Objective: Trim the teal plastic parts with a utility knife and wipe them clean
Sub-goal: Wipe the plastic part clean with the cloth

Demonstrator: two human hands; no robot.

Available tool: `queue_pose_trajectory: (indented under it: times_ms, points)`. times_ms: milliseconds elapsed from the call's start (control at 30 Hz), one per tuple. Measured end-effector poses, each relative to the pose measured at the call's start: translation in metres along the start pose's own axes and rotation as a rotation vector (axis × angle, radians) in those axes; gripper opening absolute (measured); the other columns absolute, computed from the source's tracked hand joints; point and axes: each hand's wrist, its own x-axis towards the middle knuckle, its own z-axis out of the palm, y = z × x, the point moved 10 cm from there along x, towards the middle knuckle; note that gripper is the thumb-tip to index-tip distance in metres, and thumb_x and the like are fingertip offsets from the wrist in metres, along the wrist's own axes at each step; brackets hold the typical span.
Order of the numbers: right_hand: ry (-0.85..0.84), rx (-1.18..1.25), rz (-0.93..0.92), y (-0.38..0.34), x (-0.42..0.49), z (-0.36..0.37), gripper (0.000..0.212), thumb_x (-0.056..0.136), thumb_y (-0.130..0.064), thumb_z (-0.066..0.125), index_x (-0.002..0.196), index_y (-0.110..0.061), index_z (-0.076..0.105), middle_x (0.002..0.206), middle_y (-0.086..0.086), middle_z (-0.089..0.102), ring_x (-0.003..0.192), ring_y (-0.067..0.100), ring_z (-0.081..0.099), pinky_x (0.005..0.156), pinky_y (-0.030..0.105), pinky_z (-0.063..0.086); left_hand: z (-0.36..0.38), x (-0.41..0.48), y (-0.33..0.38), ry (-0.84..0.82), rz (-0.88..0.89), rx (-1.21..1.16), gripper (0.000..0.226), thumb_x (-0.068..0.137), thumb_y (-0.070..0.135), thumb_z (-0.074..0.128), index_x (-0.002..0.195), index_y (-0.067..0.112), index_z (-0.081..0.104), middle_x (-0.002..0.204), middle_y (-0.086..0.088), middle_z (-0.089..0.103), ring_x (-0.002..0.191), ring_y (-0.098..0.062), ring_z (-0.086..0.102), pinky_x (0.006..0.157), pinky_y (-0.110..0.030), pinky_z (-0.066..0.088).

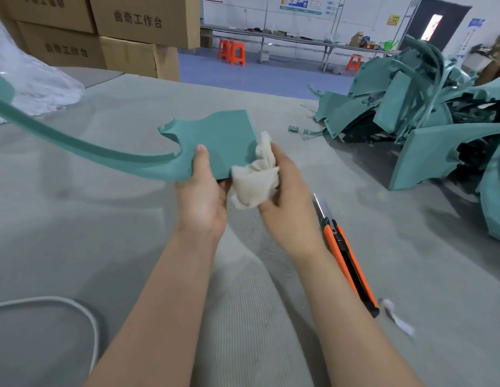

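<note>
The left hand [200, 191] grips the near edge of one teal plastic part [223, 135], a flat plate with a long curved arm. The thumb lies on top of the plate and the other fingers are hidden under it. The part is lifted above the grey ribbed table cover [131, 233], and its arm sweeps far to the left, out of the picture.

The right hand [288, 196] holds one crumpled cream-white cloth [254, 177]. Its fingers are curled round the cloth, and the cloth touches the right near corner of the plate.

Just right of the right wrist, one orange and black utility knife [346, 255] lies on the cover. Its blade [320, 205] is out and points to the far side. Near the knife's near end lies one small white scrap [396, 317].

On the right side there is a big pile of teal plastic parts [424, 107]; they overlap too much to count. One small teal offcut [293, 129] lies just left of the pile.

On the near left, one white cord [76, 308] makes a curve. On the far left is a heap of white plastic film [28, 85], and behind it four brown cardboard boxes [143, 20] are stacked. Far away, three orange plastic stools [237, 53] stand on the blue floor beside long tables.
</note>
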Motion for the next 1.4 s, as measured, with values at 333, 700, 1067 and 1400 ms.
queue_pose_trajectory:
  times_ms: [333, 700, 1067, 1400]
  points:
    - [0.052, 0.265, 0.075, 0.013, 0.004, -0.01, 0.016, 0.088, -0.002, 0.053, 0.098, -0.013, 0.061, 0.077, 0.011, 0.06, 0.068, 0.026, 0.051, 0.061, 0.042, 0.05, -0.004, 0.004, -0.016, -0.018, -0.182, -0.031, 0.019, 0.098, 0.002, 0.045, 0.109, 0.004, 0.059, 0.092, -0.007, 0.069, 0.065, -0.013, 0.07, 0.054, -0.024, 0.056]
    - [0.365, 0.461, 0.479, 0.072, -0.001, -0.05, 0.016, 0.096, -0.012, 0.054, 0.087, -0.021, 0.063, 0.078, 0.0, 0.071, 0.069, 0.01, 0.065, 0.059, 0.026, 0.052, 0.006, 0.0, -0.011, -0.063, -0.063, 0.041, 0.016, 0.101, 0.013, 0.046, 0.102, 0.023, 0.058, 0.097, 0.007, 0.068, 0.078, -0.005, 0.07, 0.067, -0.027, 0.059]
    - [0.19, 0.461, 0.442, 0.064, 0.005, -0.05, 0.018, 0.098, -0.019, 0.053, 0.095, -0.007, 0.066, 0.071, 0.0, 0.062, 0.051, 0.007, 0.053, 0.046, 0.022, 0.038, 0.023, -0.039, -0.059, -0.796, -0.385, 0.774, 0.037, 0.088, 0.009, 0.062, 0.122, 0.022, 0.059, 0.116, 0.008, 0.069, 0.111, -0.01, 0.063, 0.095, -0.027, 0.052]
    - [0.403, 0.422, 0.521, 0.078, 0.0, -0.083, 0.015, 0.069, -0.031, 0.064, 0.063, -0.02, 0.058, 0.067, -0.002, 0.061, 0.072, 0.018, 0.056, 0.066, 0.033, 0.044, 0.006, -0.024, -0.065, -0.466, -0.695, 0.424, 0.049, 0.097, 0.05, 0.034, 0.094, 0.018, 0.072, 0.075, -0.005, 0.073, 0.062, -0.023, 0.071, 0.052, -0.036, 0.058]
